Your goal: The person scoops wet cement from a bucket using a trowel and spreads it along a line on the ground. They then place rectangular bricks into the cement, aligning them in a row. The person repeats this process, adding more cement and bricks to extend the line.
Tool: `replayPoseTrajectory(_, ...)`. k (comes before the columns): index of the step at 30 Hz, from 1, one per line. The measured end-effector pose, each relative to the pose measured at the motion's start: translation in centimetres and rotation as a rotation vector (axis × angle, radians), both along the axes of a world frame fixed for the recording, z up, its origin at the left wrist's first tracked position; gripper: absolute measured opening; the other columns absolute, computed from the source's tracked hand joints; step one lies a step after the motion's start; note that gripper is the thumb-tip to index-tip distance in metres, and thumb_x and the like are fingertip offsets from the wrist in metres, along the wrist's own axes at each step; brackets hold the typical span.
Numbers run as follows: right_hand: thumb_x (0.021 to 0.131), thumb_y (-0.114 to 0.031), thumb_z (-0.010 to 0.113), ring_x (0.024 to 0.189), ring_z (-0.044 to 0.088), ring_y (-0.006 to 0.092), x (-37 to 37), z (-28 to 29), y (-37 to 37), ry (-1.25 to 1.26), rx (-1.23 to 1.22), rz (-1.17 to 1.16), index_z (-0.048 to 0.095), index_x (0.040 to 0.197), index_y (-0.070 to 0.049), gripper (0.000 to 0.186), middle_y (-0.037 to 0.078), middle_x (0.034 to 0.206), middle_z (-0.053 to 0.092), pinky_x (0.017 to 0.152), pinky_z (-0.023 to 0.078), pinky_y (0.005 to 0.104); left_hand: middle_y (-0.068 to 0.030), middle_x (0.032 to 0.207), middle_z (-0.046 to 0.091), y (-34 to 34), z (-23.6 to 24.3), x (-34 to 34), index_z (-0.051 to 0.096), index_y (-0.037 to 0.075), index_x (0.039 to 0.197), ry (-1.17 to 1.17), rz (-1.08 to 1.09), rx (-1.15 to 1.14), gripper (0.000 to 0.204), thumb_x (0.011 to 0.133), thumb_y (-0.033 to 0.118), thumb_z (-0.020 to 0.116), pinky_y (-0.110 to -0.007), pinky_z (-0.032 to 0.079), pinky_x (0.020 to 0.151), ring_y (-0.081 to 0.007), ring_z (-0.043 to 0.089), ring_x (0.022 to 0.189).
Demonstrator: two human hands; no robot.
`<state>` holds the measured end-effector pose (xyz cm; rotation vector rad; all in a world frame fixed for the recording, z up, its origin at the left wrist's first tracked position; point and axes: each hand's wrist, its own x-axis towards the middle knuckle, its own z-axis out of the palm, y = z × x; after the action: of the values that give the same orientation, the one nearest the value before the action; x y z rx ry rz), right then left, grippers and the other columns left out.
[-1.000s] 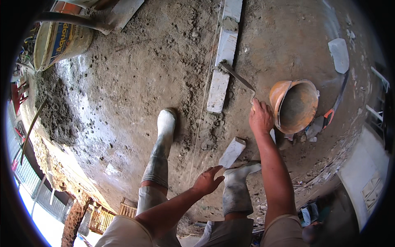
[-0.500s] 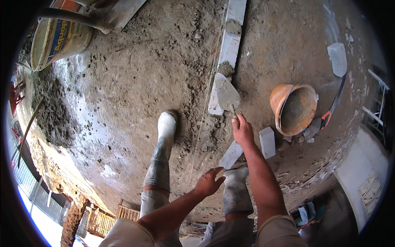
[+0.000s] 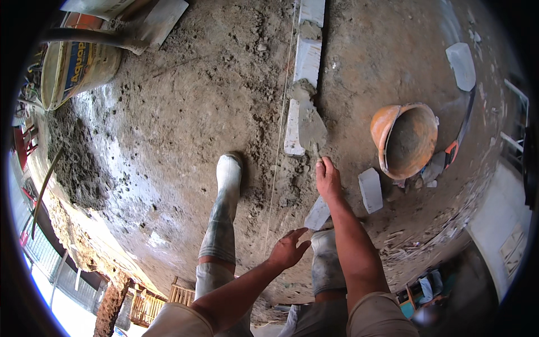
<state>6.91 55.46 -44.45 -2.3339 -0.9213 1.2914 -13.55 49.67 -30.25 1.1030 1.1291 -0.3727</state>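
Note:
In my right hand [image 3: 328,181] is the handle of a pointed trowel [image 3: 311,128]. Its mortar-smeared blade lies over the right side of the nearest white block [image 3: 293,132] in a row. The blade's tip meets a lump of grey mortar [image 3: 304,89] at the joint with the following white block [image 3: 307,60]. My left hand [image 3: 289,250] holds nothing; its fingers are apart, in front of my bent right knee. A loose white block [image 3: 318,213] lies between that knee and the trowel, partly behind my right wrist. Another white block [image 3: 370,191] rests right of my right forearm.
A taut string [image 3: 281,126] runs along the row's left side. To the right stand an orange bucket [image 3: 379,129] and a handsaw [image 3: 451,150], with a white block [image 3: 461,67] beyond. At upper left are a pale bucket [image 3: 104,67], a shovel [image 3: 163,25] and a mortar heap [image 3: 73,163].
The trowel has shifted slightly rightward against the end block, and its tip now touches the mortar at the joint. My left hand keeps its place; the whole view has shifted a little.

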Motion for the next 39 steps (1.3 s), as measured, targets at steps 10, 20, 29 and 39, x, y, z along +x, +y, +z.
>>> replayPoseTrajectory(10,0.097,-0.028,0.055,0.09,0.063,0.0492,1.7,2.9,-6.9,0.018,-0.053,-0.077,0.054,0.112,-0.006,0.027,0.025,0.095,0.067,0.074,0.049,0.0554,-0.0186,0.129,0.061,2.7,-1.4,1.6,0.05,0.007,0.142,0.074,0.198,-0.016,0.057,0.094,0.031,0.069,-0.037,0.053,0.092,-0.0266,0.065,0.111)
replayPoseTrajectory(20,0.089,-0.022,0.07,0.104,0.066,0.0408,12.9,21.8,-19.9,-0.368,0.026,-0.054,0.056,0.129,0.001,0.047,0.024,0.117,0.065,0.088,0.054,0.0452,-0.0273,0.146,0.042,14.7,-8.1,25.0,0.022,0.002,0.155,-0.19,0.241,0.176,0.104,0.082,0.049,0.079,-0.043,0.042,0.108,-0.0379,0.047,0.134)
replayPoseTrajectory(29,0.093,-0.02,0.062,0.087,0.069,0.0354,27.1,26.9,-11.9,-0.729,-0.348,0.274,0.054,0.127,-0.009,0.037,0.018,0.1,0.065,0.069,0.057,0.0452,-0.0173,0.089,0.067,12.7,-3.0,35.8,0.053,0.003,0.103,-0.338,0.369,0.481,0.029,0.075,0.001,0.063,-0.038,0.052,0.078,-0.0293,0.068,0.084)
replayPoseTrajectory(39,0.09,-0.025,0.063,0.094,0.068,0.0396,20.8,26.0,-5.3,-0.181,-0.223,0.288,0.063,0.113,-0.003,0.032,0.02,0.097,0.07,0.081,0.054,0.05,-0.0009,0.073,0.05,18.7,11.4,24.7,0.054,0.002,0.089,-0.443,0.102,0.68,0.021,0.07,-0.005,0.059,-0.028,0.042,0.062,-0.0103,0.045,0.068)
